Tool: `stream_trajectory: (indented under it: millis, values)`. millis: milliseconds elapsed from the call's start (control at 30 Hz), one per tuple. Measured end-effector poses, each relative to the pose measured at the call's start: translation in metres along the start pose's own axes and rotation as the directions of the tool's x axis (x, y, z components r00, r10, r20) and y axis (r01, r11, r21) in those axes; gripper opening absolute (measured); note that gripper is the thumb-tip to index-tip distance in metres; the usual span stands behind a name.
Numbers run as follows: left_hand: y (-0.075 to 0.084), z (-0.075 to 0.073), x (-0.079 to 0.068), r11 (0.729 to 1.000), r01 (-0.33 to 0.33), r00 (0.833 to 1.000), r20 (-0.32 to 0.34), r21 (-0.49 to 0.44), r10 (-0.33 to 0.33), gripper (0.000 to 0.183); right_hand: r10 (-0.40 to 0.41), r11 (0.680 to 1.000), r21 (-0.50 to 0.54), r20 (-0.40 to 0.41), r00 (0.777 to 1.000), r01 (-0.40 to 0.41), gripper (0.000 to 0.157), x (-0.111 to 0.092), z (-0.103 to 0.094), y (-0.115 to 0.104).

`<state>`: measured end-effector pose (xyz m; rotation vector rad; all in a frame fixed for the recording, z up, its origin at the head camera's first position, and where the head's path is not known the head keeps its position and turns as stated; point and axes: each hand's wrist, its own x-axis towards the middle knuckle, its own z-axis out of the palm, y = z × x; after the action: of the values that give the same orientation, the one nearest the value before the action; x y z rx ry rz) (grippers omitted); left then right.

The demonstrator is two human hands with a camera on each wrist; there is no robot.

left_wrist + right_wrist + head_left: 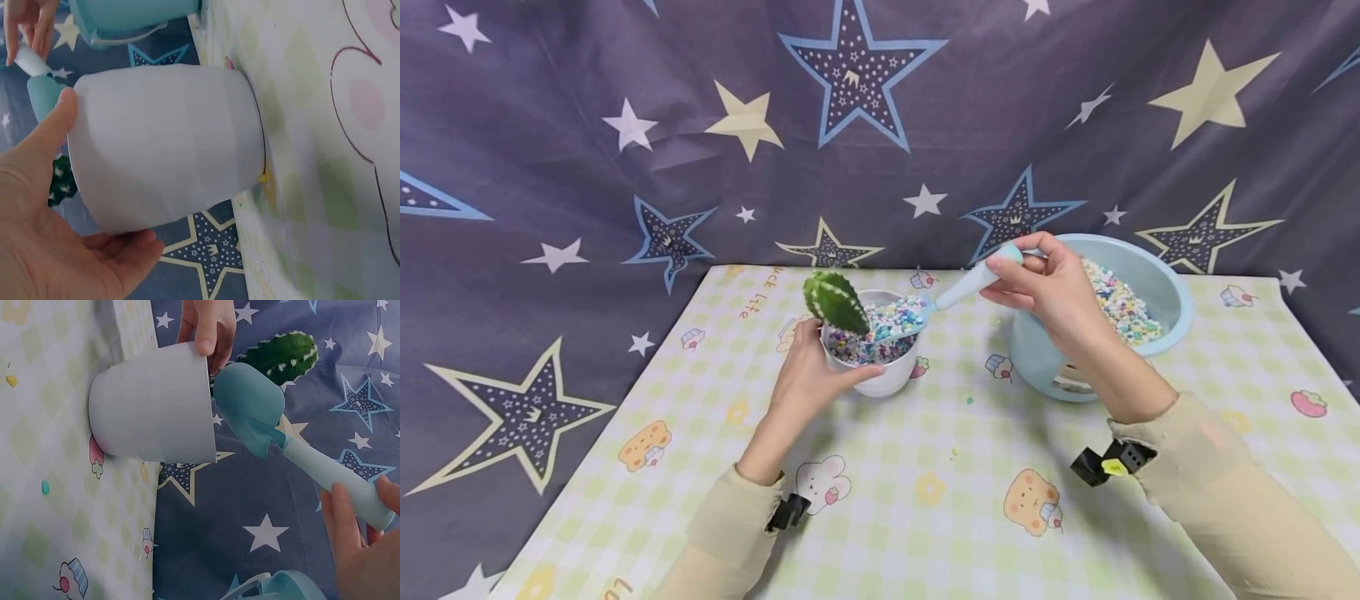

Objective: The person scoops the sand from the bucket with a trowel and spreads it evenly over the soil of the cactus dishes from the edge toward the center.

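Observation:
A white flower pot (887, 382) stands upright on the table, partly filled with small multicoloured pebbles. A green cactus (835, 302) leans to the left in it. My left hand (808, 375) holds the pot by its near left side, thumb and fingers spread around the rim. In my right hand (1048, 283) is the handle of a light blue toy trowel (966, 285), pinched near its end. Its blade, loaded with pebbles, hangs over the pot's opening beside the cactus. The right wrist view shows the underside of the trowel blade (249, 400) at the rim.
A light blue bucket (1180, 312) holding many pebbles (1123, 304) stands at the right, partly behind my right forearm. A few loose pebbles (970, 401) lie on the checked tablecloth (887, 500). A dark star-patterned curtain (685, 67) hangs behind the table.

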<state>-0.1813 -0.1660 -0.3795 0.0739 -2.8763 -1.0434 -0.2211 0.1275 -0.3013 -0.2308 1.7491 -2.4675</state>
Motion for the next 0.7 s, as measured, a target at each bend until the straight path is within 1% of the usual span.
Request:
stream_trajectory:
  millis: [133,267,467,567,633,700]
  values:
    - [0.0031,0.0045,-0.0016,0.999,-0.002,0.999,-0.033,0.035,0.003,0.116,-0.013,1.000,0.017,-0.010,1.000,0.013,0.020,-0.0019,0.0026,0.0027]
    - [0.0038,0.0081,-0.0024,0.999,0.001,0.999,-0.054,0.033,0.001,0.117,-0.029,0.998,0.053,-0.023,0.999,0.030,0.021,-0.0026,0.0049,0.0042]
    - [0.0047,0.0106,-0.0036,0.999,-0.003,0.997,-0.079,0.037,0.006,0.117,-0.035,0.998,0.056,-0.043,0.998,0.037,0.021,-0.0012,0.0064,0.0042]
    - [0.0032,0.0098,-0.0025,0.999,-0.015,0.998,-0.060,0.034,0.017,0.117,-0.040,0.998,0.047,-0.045,0.998,0.042,0.022,-0.0005,0.0069,0.0038]
    - [-0.0001,0.0065,-0.0007,0.999,-0.037,0.999,-0.029,0.005,0.037,0.115,-0.046,0.998,0.037,-0.040,0.998,0.048,0.023,0.0002,0.0070,0.0034]
    - [-0.0050,0.0010,0.0023,0.997,-0.062,0.998,0.018,-0.034,0.063,0.114,-0.053,0.998,0.025,-0.030,0.998,0.054,0.024,0.0011,0.0071,0.0026]
